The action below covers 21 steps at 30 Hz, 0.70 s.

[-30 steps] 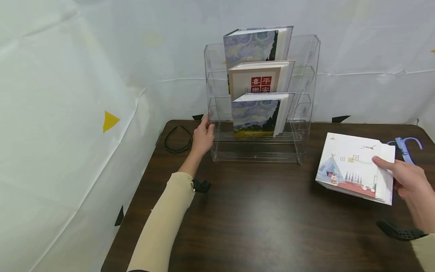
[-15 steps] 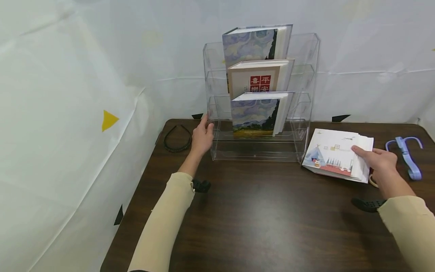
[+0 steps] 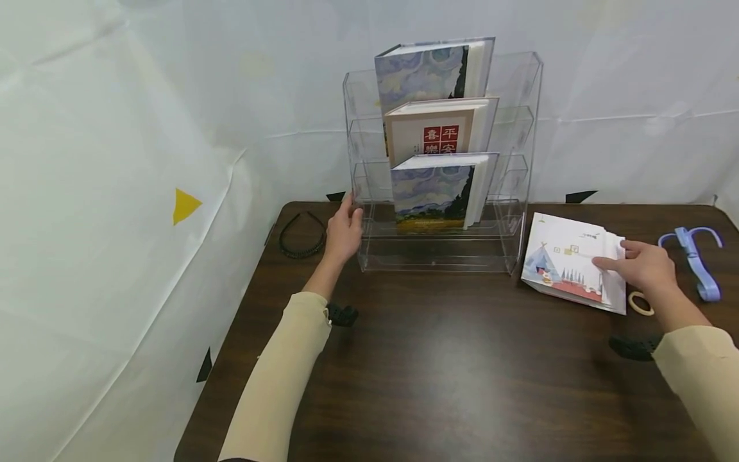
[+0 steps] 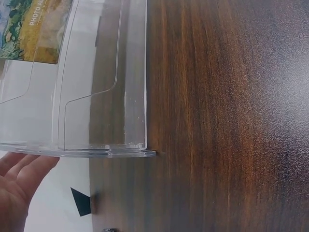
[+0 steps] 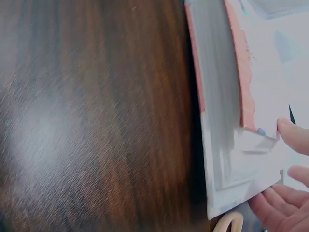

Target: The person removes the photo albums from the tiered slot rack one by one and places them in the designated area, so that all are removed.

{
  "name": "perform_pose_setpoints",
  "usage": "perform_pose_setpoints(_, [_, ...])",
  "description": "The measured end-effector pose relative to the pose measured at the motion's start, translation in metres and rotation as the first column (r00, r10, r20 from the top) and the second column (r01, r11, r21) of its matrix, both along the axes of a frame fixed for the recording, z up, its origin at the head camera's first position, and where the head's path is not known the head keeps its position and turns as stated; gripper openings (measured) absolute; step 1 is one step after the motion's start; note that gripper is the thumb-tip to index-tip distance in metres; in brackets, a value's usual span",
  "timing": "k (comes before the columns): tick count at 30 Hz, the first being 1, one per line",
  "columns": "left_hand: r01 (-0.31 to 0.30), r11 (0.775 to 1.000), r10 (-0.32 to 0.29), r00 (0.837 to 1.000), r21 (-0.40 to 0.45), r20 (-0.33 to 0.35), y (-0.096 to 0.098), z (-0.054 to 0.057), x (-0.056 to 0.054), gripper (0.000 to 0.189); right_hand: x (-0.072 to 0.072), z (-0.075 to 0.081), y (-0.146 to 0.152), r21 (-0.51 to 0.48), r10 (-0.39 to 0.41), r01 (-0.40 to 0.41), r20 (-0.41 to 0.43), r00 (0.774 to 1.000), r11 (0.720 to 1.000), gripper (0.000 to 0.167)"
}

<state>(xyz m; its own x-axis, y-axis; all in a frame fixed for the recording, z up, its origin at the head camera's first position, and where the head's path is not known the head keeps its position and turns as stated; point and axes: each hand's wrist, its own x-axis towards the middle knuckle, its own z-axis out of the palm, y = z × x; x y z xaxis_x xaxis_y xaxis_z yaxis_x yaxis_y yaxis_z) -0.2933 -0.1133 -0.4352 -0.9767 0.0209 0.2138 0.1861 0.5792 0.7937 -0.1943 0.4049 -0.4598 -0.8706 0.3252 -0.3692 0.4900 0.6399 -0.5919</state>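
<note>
A clear acrylic tiered rack [image 3: 435, 264] stands at the back of the dark table, bearing albums in a stepped column. The front one is a photo album [image 3: 433, 196] with a painted landscape cover. My left hand [image 3: 344, 234] touches the rack's left side panel, its fingers [image 4: 33, 175] fairly straight against the outside. Right of the rack, my right hand [image 3: 643, 266] pinches the right edge of a thick white book [image 3: 562, 256] with a tent drawing. The thumb [image 5: 295, 136] lies on the cover; the other fingers are at the edge. Whether the book fully rests on the table cannot be told.
A black headband [image 3: 301, 236] lies left of the rack. A blue hook-like item [image 3: 697, 263] and a pale ring [image 3: 641, 303] lie beside my right hand. White sheeting [image 3: 623, 147] hangs close behind the table.
My right hand has moved the white book left towards the rack, then slightly back right. The pale ring has come fully into view. My left hand stays on the rack.
</note>
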Motion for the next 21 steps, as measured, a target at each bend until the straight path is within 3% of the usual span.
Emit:
perform_pose_setpoints(5, [0.004, 1.0, -0.004, 1.0, -0.008, 0.004, 0.002, -0.001, 0.0, 0.047, 0.007, 0.0, -0.001, 0.042, 0.001, 0.001, -0.068, 0.998, 0.999, 0.098])
perform_pose_setpoints(7, [0.001, 1.0, -0.001, 1.0, -0.007, 0.0, 0.002, -0.001, -0.001, 0.047, 0.007, 0.004, -0.007, 0.042, -0.036, 0.043, -0.143, 0.989, 0.998, 0.089])
perform_pose_setpoints(9, [-0.002, 1.0, 0.002, 1.0, -0.001, -0.005, 0.001, -0.001, -0.001, 0.047, 0.006, 0.011, -0.016, 0.028, -0.095, 0.106, -0.254, 0.963, 0.994, 0.078])
perform_pose_setpoints(11, [-0.006, 1.0, 0.006, 1.0, 0.004, -0.004, 0.0, 0.0, -0.001, 0.047, 0.003, 0.023, -0.03, -0.006, -0.157, 0.168, -0.392, 0.906, 0.986, 0.065])
perform_pose_setpoints(14, [-0.008, 1.0, 0.008, 1.0, -0.002, -0.007, 0.0, 0.0, -0.001, 0.046, -0.002, 0.041, -0.055, -0.061, -0.186, 0.188, -0.601, 0.778, 0.98, 0.049])
perform_pose_setpoints(17, [-0.007, 1.0, 0.007, 1.0, -0.011, -0.017, 0.001, 0.0, -0.001, 0.046, -0.005, 0.058, -0.085, -0.059, -0.096, 0.079, -0.756, 0.648, 0.995, 0.041])
perform_pose_setpoints(19, [-0.009, 1.0, 0.008, 1.0, -0.013, -0.022, 0.001, -0.001, -0.001, 0.046, -0.01, 0.066, -0.107, -0.022, -0.009, -0.016, -0.806, 0.592, 1.0, 0.04])
perform_pose_setpoints(21, [-0.01, 1.0, 0.01, 1.0, -0.014, -0.023, 0.001, -0.001, 0.0, 0.046, -0.015, 0.071, -0.129, 0.005, 0.064, -0.108, -0.829, 0.556, 0.994, 0.042])
